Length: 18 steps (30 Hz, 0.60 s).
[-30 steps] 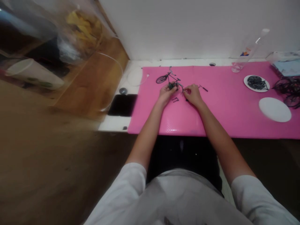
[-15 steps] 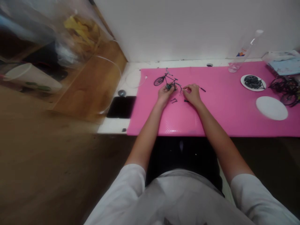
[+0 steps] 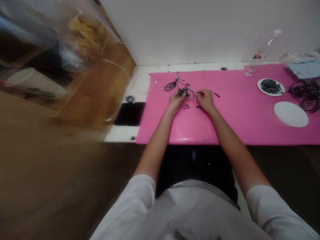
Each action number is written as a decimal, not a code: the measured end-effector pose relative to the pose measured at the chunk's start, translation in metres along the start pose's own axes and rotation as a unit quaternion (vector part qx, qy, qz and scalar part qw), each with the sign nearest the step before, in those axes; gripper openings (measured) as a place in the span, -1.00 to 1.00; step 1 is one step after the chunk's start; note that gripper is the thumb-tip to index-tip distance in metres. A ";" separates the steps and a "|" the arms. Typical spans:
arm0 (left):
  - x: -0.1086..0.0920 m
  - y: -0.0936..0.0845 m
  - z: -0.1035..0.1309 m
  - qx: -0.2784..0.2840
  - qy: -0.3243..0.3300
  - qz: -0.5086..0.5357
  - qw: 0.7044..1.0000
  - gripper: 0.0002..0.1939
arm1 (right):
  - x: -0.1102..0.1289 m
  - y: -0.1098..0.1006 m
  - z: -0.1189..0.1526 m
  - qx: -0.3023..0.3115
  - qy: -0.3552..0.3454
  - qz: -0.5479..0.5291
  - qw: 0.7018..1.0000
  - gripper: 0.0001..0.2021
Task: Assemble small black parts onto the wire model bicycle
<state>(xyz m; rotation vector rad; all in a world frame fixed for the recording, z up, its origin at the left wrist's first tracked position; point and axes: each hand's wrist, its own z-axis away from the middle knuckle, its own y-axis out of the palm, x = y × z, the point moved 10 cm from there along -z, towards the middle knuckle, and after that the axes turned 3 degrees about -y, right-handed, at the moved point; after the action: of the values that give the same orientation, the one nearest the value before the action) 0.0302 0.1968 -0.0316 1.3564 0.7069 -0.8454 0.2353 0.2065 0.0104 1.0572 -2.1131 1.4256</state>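
A small black model bicycle (image 3: 178, 84) is tilted over the pink mat, with one spoked wheel at its far left end. My left hand (image 3: 177, 100) is closed round the lower middle of its frame, the fingers partly behind it. At the near right end a curved mudguard arches towards my right hand (image 3: 205, 99). The thumb and fingertips of that hand are pinched together beside the mudguard; whatever is between them is too small to make out. A small forked black part (image 3: 185, 106) lies below my left hand, and a short dark piece (image 3: 199, 107) lies by my right wrist.
A thin black tool (image 3: 216, 94) lies right of my right hand on the pink mat (image 3: 240, 123). Farther right are a white plate of black parts (image 3: 260, 87), a white lid (image 3: 291, 114), more model bicycles (image 3: 308, 96) and a clear bottle (image 3: 260, 55). A black tablet (image 3: 130, 114) lies left.
The mudguard end of the bicycle has turned slightly and sits a little farther right. My right hand has shifted very slightly; my left hand keeps its hold.
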 end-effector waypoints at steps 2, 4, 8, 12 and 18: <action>0.001 0.000 0.000 0.001 -0.004 -0.002 1.000 -0.68 | 0.001 0.002 0.000 0.009 0.000 0.009 1.000 -0.90; 0.001 -0.001 -0.001 0.000 -0.006 -0.002 1.000 -0.74 | 0.001 0.004 0.001 0.014 0.000 0.010 1.000 -0.91; 0.002 -0.002 -0.001 -0.002 -0.020 -0.011 1.000 -0.83 | 0.000 0.000 0.001 -0.012 0.008 -0.017 1.000 -0.89; 0.002 -0.001 0.000 -0.002 -0.025 -0.008 1.000 -0.83 | -0.002 -0.007 0.001 -0.051 0.031 -0.087 0.994 -0.87; 0.003 -0.002 0.000 -0.002 -0.029 -0.010 1.000 -0.75 | 0.005 0.000 -0.001 -0.039 0.035 -0.236 0.970 -0.85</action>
<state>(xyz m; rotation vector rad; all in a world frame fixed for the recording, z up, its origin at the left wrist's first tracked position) 0.0300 0.1964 -0.0353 1.3182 0.6776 -0.8965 0.2322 0.2054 0.0143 1.3433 -1.6980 1.1186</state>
